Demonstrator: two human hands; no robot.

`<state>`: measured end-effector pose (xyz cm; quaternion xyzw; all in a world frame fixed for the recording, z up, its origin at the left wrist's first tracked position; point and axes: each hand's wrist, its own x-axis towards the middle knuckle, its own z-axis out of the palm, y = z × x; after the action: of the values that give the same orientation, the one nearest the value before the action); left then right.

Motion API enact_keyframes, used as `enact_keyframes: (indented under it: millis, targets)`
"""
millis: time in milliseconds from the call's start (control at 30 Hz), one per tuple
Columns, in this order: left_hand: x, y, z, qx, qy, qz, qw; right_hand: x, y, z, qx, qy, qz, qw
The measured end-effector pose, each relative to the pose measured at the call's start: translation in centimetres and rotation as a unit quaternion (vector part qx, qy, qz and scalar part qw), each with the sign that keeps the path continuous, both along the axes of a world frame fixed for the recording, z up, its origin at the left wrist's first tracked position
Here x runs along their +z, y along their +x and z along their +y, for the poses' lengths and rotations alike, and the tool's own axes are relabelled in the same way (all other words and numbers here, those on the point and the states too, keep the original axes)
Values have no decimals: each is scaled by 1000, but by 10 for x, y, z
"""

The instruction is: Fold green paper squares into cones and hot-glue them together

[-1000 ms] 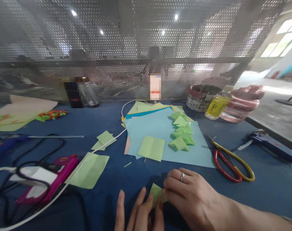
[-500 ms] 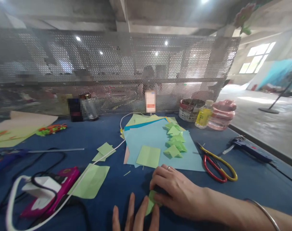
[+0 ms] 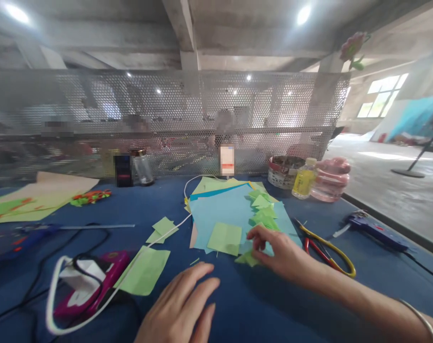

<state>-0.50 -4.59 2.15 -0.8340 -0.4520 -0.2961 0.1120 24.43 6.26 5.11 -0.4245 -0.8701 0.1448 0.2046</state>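
My right hand pinches a small folded piece of green paper close to the front edge of the light blue sheets. Just beyond it, a row of folded green paper pieces lies along the right part of those sheets. A flat green square of paper rests left of the right hand. My left hand is open over the blue table, fingers apart, holding nothing. Left of it are a larger green sheet and two smaller green squares.
Red-and-yellow scissors and a blue glue gun lie on the right. Behind stand a round basket, a yellow-labelled bottle and a phone. A white cable crosses a magenta power strip. Perforated metal panels close off the back.
My right hand has carried the folded green paper forward and right, towards the blue sheets. My left hand has come away from the paper and sits higher in view. The camera has tilted up.
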Motion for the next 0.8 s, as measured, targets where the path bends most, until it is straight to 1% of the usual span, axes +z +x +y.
enact_keyframes:
  millis: [67,167,233,300,400,533,600,667,800]
  targets:
    - [12,-2,10,10,-50,-40,998,-1,14,20,-35,31,-18,999]
    - [23,0,30,4,-116,-63,991,-5,29,43,-78,78,-44,993]
    - [27,2,45,6,-164,-71,984,-6,32,50,-94,109,-54,988]
    - [29,2,58,7,-175,-73,982,-5,26,48,-93,140,-60,984]
    - [29,1,73,6,-183,-78,980,-2,5,36,-50,167,-70,982]
    - [24,-2,84,9,-188,-104,977,-7,-30,20,52,151,-102,982]
    - [21,-5,87,9,-189,-124,974,-12,-42,19,69,142,-114,981]
    - [18,-9,88,11,-187,-145,971,-16,-49,20,69,138,-122,980]
    - [16,-17,90,17,-182,-178,967,-18,-49,23,83,143,-141,976]
